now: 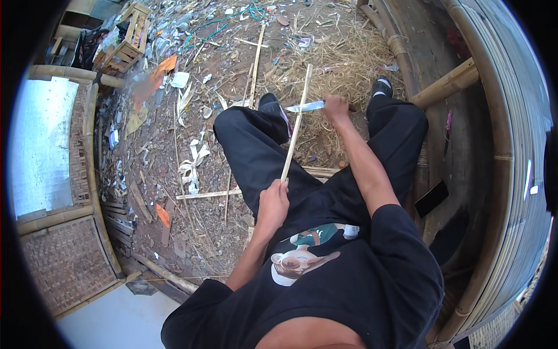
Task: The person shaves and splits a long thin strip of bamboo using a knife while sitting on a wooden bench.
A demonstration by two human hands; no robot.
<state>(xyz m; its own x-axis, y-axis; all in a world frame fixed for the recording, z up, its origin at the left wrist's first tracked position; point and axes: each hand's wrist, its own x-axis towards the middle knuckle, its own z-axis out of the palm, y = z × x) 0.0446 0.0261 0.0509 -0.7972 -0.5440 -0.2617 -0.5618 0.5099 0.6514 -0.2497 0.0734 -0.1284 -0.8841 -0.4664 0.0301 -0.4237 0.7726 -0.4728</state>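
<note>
My left hand [273,203] is closed round the near end of a pale bamboo strip [297,128], which slants up and away between my knees. In my closed right hand [337,110] is a knife [306,107], its shiny blade pointing left. The blade lies across the strip toward its far end; whether it cuts in or only touches, I cannot tell. The handle is mostly hidden in my fist. Below the knife, straw-like shavings [317,139] cover the ground between my legs.
More pale strips lie on the littered ground, one long strip [256,67] ahead and another strip [209,194] by my left thigh. A wooden crate [129,41] stands far left. On the boards at my right lie a black phone-like slab [431,199] and a pink-handled tool [448,125].
</note>
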